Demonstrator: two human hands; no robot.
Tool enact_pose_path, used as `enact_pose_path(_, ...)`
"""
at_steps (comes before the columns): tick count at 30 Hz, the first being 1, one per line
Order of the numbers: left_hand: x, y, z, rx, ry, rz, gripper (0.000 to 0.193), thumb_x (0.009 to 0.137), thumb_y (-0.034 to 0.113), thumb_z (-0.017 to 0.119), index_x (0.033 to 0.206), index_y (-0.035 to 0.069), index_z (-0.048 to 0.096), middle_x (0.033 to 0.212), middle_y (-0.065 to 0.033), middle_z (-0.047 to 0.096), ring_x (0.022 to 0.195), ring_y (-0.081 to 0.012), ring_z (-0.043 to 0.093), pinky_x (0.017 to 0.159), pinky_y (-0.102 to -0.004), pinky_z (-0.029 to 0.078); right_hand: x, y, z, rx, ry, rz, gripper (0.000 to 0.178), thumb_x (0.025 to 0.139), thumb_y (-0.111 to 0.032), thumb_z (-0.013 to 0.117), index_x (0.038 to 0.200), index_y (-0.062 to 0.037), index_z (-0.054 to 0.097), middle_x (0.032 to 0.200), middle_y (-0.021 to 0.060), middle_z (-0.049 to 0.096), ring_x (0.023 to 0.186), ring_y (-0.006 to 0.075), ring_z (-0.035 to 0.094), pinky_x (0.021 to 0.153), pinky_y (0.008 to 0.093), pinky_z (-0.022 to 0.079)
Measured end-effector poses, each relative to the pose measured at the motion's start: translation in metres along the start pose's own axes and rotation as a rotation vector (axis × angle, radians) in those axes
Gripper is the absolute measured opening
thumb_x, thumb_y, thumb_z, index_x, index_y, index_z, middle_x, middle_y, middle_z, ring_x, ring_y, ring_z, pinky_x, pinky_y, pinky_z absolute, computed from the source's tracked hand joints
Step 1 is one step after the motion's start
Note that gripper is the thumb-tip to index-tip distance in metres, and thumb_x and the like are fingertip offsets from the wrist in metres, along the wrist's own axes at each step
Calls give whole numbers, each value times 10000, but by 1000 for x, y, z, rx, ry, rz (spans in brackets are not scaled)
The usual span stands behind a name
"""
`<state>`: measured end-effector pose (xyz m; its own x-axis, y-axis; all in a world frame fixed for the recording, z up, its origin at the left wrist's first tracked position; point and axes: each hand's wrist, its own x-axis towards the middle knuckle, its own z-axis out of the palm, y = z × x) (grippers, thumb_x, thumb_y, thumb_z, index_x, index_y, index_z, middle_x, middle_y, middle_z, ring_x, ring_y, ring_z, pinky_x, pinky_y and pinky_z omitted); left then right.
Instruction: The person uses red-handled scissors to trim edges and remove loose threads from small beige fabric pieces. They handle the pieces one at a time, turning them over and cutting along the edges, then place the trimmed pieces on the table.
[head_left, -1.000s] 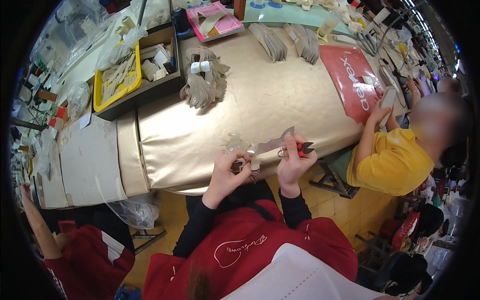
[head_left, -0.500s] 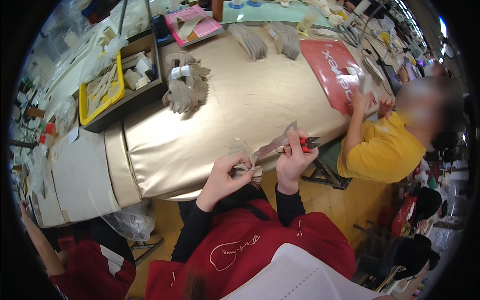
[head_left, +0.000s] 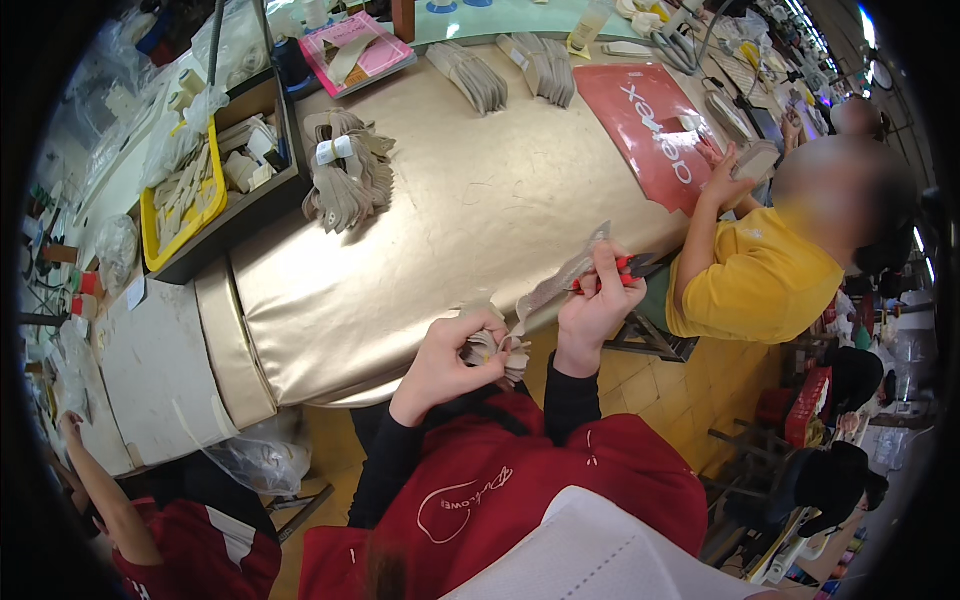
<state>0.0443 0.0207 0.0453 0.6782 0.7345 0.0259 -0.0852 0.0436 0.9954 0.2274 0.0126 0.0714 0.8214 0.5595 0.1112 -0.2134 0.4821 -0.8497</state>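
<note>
The thin grey strip of flexible sheet material (head_left: 548, 287) extends obliquely between the hands, at the bench's near edge. Its upper end is at the right hand (head_left: 598, 308), where thumb and index finger grasp it; the same hand retains red-handled snips with dark blades (head_left: 634, 267), blades directed outward to the right. The strip's lower end reaches the fanned bundle of small grey-beige pieces (head_left: 514, 362), which the left hand (head_left: 448, 358) grasps between thumb and fingers. Whether the strip is joined to the bundle cannot be told.

The step in hand appears to be separating or trimming the strip at the bundle. The next move probably calls for a firm left grip, light tension on the strip and blades clear of the fingers.

Beyond the hands, the gold-covered bench (head_left: 450, 215) carries a large grey bundle with a white band (head_left: 347, 190), two grey stacks and a glossy red sheet (head_left: 630, 120). A co-worker in a yellow shirt (head_left: 765, 275) sits at right.
</note>
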Motion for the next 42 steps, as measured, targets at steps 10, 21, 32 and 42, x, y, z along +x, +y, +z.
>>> enact_pose_path(10, 2, 13, 10, 1, -124, 24, 115, 748, 31, 642, 847, 25, 585, 798, -48, 661, 745, -106, 626, 704, -264, 510, 13, -3, -1, 80, 133, -188, 132, 915, -63, 696, 807, -18, 636, 650, -63, 470, 496, 4, 276, 458, 212, 173)
enact_pose_path(21, 10, 6, 30, 12, -244, 94, 174, 771, 198, 692, 883, 92, 611, 732, -60, 662, 665, -211, 676, 658, -309, 530, 38, -22, -17, 105, 337, -306, 178, 958, -92, 607, 802, -57, 528, 715, -4, 447, 519, 68, 288, 480, 240, 200)
enact_pose_path(32, 13, 16, 38, 191, -336, 36, 160, 766, 182, 669, 866, 63, 630, 704, -60, 650, 635, -192, 642, 652, -284, 510, 55, -24, -43, 280, 365, -281, 159, 1006, -148, 573, 886, -47, 546, 701, -19, 422, 516, 57, 299, 461, 220, 227)
enact_pose_path(42, 15, -12, 18, 85, -192, -12, 177, 775, 233, 684, 865, 94, 621, 711, -78, 632, 650, -230, 631, 649, -325, 503, 74, 7, -41, 114, 255, -87, 120, 995, -161, 579, 888, -109, 570, 713, -32, 463, 514, 53, 342, 443, 222, 247)
